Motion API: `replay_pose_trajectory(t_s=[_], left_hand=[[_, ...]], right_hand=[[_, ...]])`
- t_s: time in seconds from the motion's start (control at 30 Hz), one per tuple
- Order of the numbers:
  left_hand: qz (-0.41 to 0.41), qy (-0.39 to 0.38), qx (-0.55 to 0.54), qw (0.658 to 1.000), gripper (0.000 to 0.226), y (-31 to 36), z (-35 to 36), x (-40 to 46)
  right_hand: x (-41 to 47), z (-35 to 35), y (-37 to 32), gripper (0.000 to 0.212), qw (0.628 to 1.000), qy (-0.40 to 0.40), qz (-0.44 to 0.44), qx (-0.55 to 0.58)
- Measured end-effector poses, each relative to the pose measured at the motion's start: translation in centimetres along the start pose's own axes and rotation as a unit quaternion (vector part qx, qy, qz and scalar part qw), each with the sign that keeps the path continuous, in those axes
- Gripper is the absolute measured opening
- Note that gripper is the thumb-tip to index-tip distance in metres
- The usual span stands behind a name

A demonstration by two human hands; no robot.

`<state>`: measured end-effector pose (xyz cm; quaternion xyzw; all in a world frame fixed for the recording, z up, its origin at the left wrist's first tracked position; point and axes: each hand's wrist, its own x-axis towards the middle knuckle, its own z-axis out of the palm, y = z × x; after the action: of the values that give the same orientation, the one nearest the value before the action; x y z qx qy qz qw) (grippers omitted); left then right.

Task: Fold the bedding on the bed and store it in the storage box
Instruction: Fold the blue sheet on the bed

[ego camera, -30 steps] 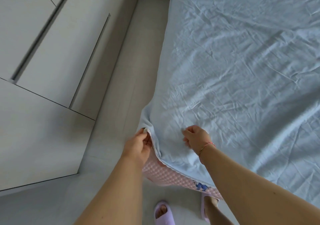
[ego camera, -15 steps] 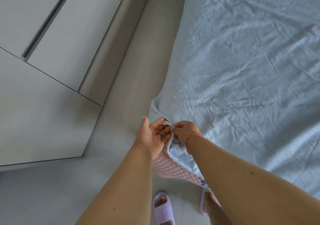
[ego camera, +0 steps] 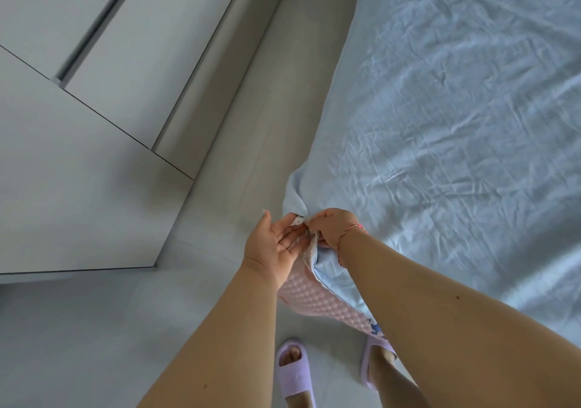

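While the sheet (ego camera: 456, 131) lay spread over the bed w/ its near corner bunched, right hand (ego camera: 330, 228) pinched that corner; left hand (ego camera: 275, 244) lay spread, palm up, against it. Best: grip both layers, edges aligned, before lifting

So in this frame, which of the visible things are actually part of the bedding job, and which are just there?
Part of the job:
- light blue bedding spread over the bed
- its near corner, pinched by the right hand
- left hand, fingers straight against that corner

Just there:
- pink textured cloth below the corner
- white cabinets
- purple slippers
- floor
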<state>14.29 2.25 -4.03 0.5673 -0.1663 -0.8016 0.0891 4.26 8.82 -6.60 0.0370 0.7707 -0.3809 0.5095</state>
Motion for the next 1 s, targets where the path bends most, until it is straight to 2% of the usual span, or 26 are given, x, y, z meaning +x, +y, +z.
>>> replay_pose_trajectory(t_s=[0.17, 0.23, 0.27, 0.3, 0.37, 0.43, 0.47, 0.53, 0.57, 0.6, 0.67, 0.7, 0.77, 0.9, 0.97, 1.0], left_hand=[[0.024, 0.003, 0.017, 1.0, 0.054, -0.3, 0.1, 0.0], [0.038, 0.014, 0.019, 0.999, 0.053, 0.0, -0.3, 0.1], [0.051, 0.031, 0.029, 0.998, 0.051, 0.3, -0.8, 0.2], [0.058, 0.056, 0.035, 0.996, 0.049, 0.7, -1.4, 0.3], [0.056, 0.119, 0.057, 0.99, 0.04, 1.3, -3.6, 0.9], [0.034, 0.215, 0.134, 0.967, 0.028, 2.2, -5.8, 1.8], [0.017, 0.268, 0.175, 0.947, 0.031, 2.4, -6.6, 2.6], [0.022, 0.309, 0.246, 0.918, 0.034, 2.8, -6.2, 3.7], [0.038, 0.304, 0.241, 0.921, 0.034, 2.8, -5.0, 3.2], [0.044, 0.273, 0.175, 0.945, 0.034, 2.8, -3.4, 2.4], [0.047, 0.156, 0.096, 0.982, 0.038, 2.8, -0.7, 1.9], [0.039, 0.103, 0.061, 0.992, 0.041, 2.8, 0.7, 1.9], [0.032, 0.047, -0.008, 0.998, 0.046, 3.2, 2.9, 2.4], [0.014, 0.051, -0.071, 0.996, 0.035, 4.9, 4.7, 4.7], [0.008, 0.065, -0.059, 0.996, 0.016, 5.4, 5.5, 5.2], [0.011, 0.068, -0.041, 0.997, 0.017, 5.7, 5.9, 5.2]], right_hand=[[0.3, 0.3, -1.6, 0.02, 1.0, 0.011, 0.013, -0.001], [0.2, -0.2, -2.1, 0.018, 0.999, 0.019, -0.023, -0.021], [0.4, -0.4, -2.2, 0.02, 0.999, 0.025, -0.023, 0.042], [0.8, -0.5, -2.3, 0.02, 0.993, 0.018, -0.015, 0.12], [1.2, -1.3, -2.4, 0.018, 0.979, 0.049, -0.019, 0.199], [1.7, -2.2, -2.5, 0.016, 0.974, 0.059, -0.037, 0.217], [1.6, -2.4, -2.8, 0.015, 0.976, 0.052, -0.046, 0.207], [1.5, -2.6, -3.4, 0.013, 0.977, 0.045, -0.066, 0.197], [1.3, -2.7, -3.7, 0.017, 0.978, 0.039, -0.073, 0.19], [1.0, -2.6, -3.8, 0.02, 0.981, 0.032, -0.084, 0.17], [0.3, -2.4, -4.0, 0.013, 0.985, 0.001, -0.115, 0.126], [-0.3, -2.3, -3.9, 0.015, 0.985, -0.013, -0.13, 0.109], [-1.6, -2.4, -3.5, 0.02, 0.986, -0.033, -0.146, 0.079], [-2.8, -3.3, -1.8, 0.024, 0.984, -0.081, -0.144, 0.061], [-2.8, -3.9, -1.1, 0.024, 0.984, -0.096, -0.145, 0.044], [-2.9, -4.1, -0.9, 0.023, 0.983, -0.101, -0.15, 0.025]])
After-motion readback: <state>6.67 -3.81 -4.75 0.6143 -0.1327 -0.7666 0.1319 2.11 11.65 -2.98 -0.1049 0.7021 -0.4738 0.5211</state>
